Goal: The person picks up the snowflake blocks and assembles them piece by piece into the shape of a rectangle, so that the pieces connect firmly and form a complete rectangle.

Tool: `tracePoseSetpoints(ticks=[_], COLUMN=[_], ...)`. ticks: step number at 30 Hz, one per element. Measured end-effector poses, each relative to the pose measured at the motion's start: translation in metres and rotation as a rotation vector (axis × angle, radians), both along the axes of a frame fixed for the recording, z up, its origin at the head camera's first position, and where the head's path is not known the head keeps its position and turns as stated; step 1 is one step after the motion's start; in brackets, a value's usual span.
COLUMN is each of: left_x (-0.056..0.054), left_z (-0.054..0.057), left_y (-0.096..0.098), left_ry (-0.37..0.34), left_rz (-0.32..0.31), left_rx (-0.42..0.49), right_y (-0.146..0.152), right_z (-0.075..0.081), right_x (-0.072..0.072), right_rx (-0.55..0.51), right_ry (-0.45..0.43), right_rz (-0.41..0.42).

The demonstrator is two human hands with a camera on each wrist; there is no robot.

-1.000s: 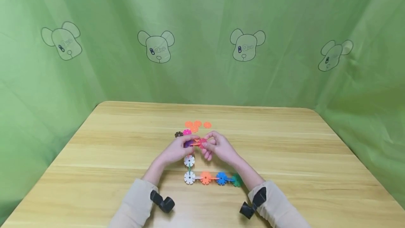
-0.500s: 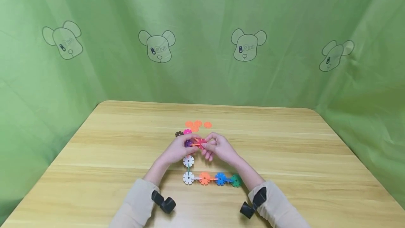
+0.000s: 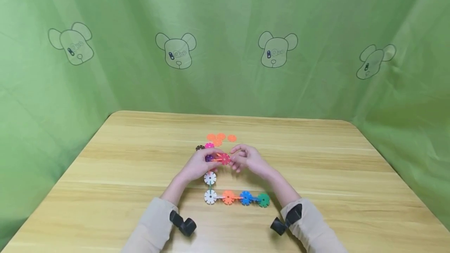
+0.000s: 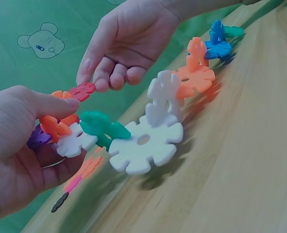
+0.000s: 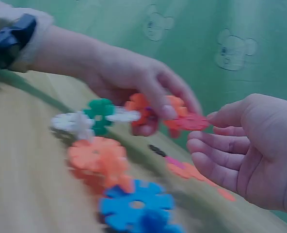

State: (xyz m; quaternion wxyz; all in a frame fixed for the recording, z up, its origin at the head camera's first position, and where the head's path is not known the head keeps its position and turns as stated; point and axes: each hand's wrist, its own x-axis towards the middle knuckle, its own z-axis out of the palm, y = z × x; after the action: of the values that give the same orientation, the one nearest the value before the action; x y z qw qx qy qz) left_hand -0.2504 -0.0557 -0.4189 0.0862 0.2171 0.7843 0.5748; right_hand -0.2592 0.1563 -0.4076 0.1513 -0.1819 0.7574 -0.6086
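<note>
My left hand [image 3: 197,164] pinches the raised end of a chain of interlocking snowflake discs. Orange discs [image 4: 56,127] sit under its thumb, with a purple disc [image 4: 39,138] beside them. A red disc [image 3: 225,159] projects from this end toward my right hand [image 3: 250,162]. The right hand's fingers are loosely bent at the red disc's edge; its thumb tip lies at or just off the rim. From the left hand the chain runs through white [image 3: 210,177] and green pieces, then turns right through an orange disc [image 3: 228,197], a blue disc [image 3: 246,198] and a green disc [image 3: 263,200].
Several loose orange discs [image 3: 220,136] lie flat beyond the hands. A pink disc [image 3: 209,145] and a dark brown disc [image 3: 200,148] lie nearer the left hand. A green curtain [image 3: 225,89] hangs behind the wooden table [image 3: 316,159].
My right hand has let go of the red disc and drawn slightly right, its fingers loosening. The left hand stays in place on the chain.
</note>
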Motion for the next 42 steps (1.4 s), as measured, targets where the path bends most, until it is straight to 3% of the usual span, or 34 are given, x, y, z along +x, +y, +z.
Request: tracePoseSetpoints(ticks=[8,14,23,33,39,42], left_x=[0.000,0.000,0.000,-0.001,-0.002,-0.002], left_z=[0.004,0.004,0.003,0.001,0.001,0.002], left_y=[-0.004,-0.005,-0.005,-0.006,-0.007,-0.007], left_ry=[0.045,0.043,0.032,0.096,0.077,0.057], left_rz=[0.019,-0.001,-0.005,0.019,0.005,-0.001], left_rx=[-0.056,-0.057,-0.068,-0.111,-0.098,-0.079], right_y=[0.017,0.018,0.011,0.000,-0.005,-0.007], right_z=[0.007,0.006,-0.009,-0.023,-0.026,-0.024], right_x=[-0.029,-0.056,-0.092,-0.099,-0.101,-0.101], right_rx=[0.104,0.190,0.314,0.511,0.629,0.638], right_ry=[0.072,0.101,0.156,0.292,0.343,0.324], right_rz=[-0.147,-0.257,-0.254,-0.286,-0.297,-0.296])
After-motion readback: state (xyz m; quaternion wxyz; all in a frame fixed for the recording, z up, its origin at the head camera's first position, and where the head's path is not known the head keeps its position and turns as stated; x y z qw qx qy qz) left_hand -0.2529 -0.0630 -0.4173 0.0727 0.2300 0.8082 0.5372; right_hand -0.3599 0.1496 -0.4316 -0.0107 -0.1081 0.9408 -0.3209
